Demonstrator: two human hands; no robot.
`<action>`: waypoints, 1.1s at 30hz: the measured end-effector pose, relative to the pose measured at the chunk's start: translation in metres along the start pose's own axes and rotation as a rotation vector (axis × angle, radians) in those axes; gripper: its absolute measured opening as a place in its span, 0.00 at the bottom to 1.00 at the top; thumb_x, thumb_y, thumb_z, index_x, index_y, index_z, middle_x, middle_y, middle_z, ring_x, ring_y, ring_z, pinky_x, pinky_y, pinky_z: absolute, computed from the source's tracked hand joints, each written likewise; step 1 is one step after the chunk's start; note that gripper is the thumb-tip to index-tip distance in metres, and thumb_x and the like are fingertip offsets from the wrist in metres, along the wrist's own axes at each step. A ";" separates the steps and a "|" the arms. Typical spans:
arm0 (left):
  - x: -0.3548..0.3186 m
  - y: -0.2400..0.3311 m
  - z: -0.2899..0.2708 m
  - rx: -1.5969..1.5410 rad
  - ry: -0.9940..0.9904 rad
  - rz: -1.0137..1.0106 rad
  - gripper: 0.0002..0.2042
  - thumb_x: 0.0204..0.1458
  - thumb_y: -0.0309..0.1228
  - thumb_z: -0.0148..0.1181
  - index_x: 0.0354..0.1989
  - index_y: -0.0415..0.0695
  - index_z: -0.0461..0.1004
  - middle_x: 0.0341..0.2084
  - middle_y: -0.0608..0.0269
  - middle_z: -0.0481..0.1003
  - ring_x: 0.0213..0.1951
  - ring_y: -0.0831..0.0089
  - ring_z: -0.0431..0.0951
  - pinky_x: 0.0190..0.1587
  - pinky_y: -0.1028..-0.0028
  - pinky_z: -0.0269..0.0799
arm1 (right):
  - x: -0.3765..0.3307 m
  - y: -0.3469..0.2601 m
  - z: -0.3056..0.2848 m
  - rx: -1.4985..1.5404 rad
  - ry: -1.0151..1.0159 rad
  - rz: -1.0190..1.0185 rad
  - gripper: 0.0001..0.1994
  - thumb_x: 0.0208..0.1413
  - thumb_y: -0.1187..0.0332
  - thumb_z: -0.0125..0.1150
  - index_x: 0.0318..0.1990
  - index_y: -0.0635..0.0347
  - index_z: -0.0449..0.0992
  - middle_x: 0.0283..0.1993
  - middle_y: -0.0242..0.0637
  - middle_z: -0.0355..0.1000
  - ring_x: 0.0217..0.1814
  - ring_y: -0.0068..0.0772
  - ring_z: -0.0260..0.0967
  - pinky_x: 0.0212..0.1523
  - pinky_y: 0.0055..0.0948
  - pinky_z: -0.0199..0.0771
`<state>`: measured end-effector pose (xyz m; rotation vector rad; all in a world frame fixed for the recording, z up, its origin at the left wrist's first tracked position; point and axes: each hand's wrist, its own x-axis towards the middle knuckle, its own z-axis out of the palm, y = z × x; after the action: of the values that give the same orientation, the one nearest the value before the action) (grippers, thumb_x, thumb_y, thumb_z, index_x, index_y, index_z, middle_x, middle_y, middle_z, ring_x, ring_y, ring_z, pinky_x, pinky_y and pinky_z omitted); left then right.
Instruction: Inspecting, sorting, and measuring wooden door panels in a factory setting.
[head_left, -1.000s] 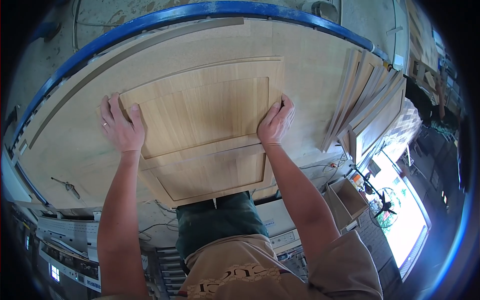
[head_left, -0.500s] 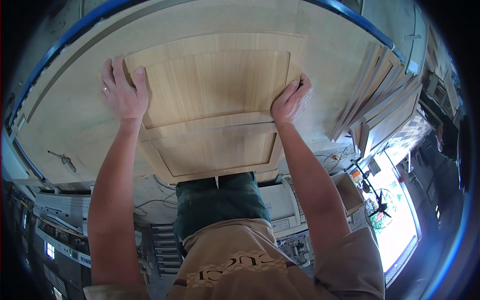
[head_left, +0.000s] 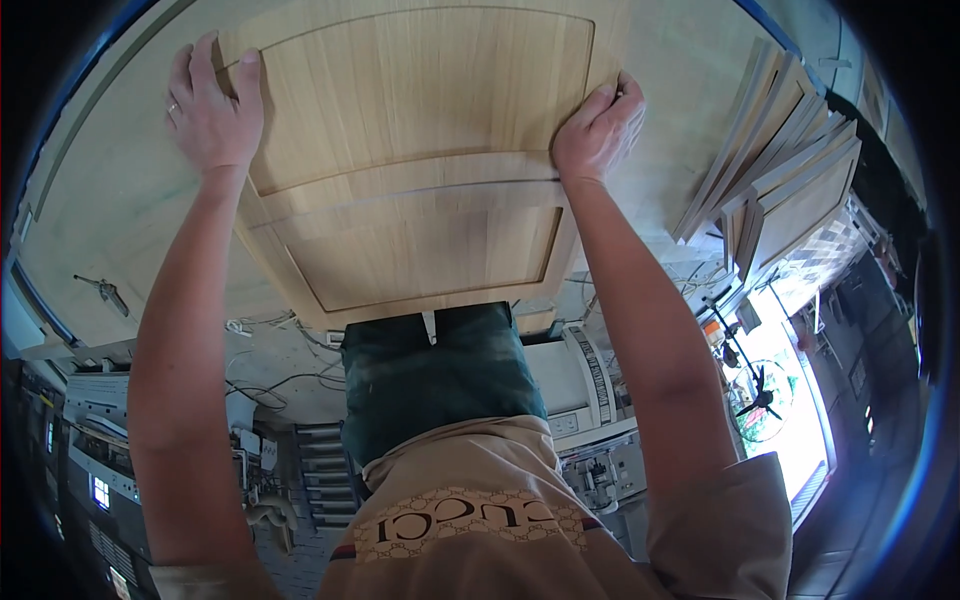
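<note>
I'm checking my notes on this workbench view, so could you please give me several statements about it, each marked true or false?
1. The left hand is at the left edge of the farther framed wooden panel. True.
2. The finger ring is on the right hand. False: the ring is on the left hand; the right hand shows none.
3. A group of framed boards lies to the right of the right hand. True.
4. The fan is on the person's left. False: the fan is on the right.
5. The nearer framed panel lies between the farther one and the person's trousers. True.
</note>
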<state>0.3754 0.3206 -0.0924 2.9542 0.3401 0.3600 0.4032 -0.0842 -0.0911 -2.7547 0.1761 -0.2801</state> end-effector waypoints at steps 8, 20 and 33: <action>-0.004 0.000 0.001 0.024 0.003 -0.035 0.29 0.60 0.58 0.55 0.65 0.58 0.68 0.64 0.54 0.69 0.63 0.49 0.70 0.63 0.50 0.64 | -0.003 0.002 0.003 -0.021 0.029 0.020 0.17 0.68 0.61 0.47 0.55 0.62 0.70 0.52 0.51 0.73 0.55 0.56 0.69 0.57 0.48 0.66; -0.005 0.030 -0.025 -0.040 -0.009 -0.082 0.26 0.61 0.44 0.57 0.65 0.48 0.67 0.64 0.46 0.67 0.63 0.43 0.68 0.63 0.50 0.65 | -0.003 0.003 0.004 -0.064 0.029 0.063 0.20 0.68 0.56 0.44 0.57 0.60 0.70 0.56 0.52 0.73 0.58 0.57 0.70 0.58 0.50 0.67; -0.012 0.033 -0.028 -0.070 0.027 -0.101 0.26 0.61 0.46 0.58 0.65 0.48 0.68 0.65 0.46 0.67 0.62 0.42 0.69 0.63 0.50 0.65 | -0.005 0.007 0.004 -0.086 0.026 0.107 0.20 0.70 0.55 0.43 0.58 0.59 0.70 0.58 0.50 0.73 0.60 0.54 0.70 0.59 0.48 0.68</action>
<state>0.3639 0.2892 -0.0623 2.8531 0.4673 0.3904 0.3981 -0.0883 -0.0978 -2.8153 0.3486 -0.2867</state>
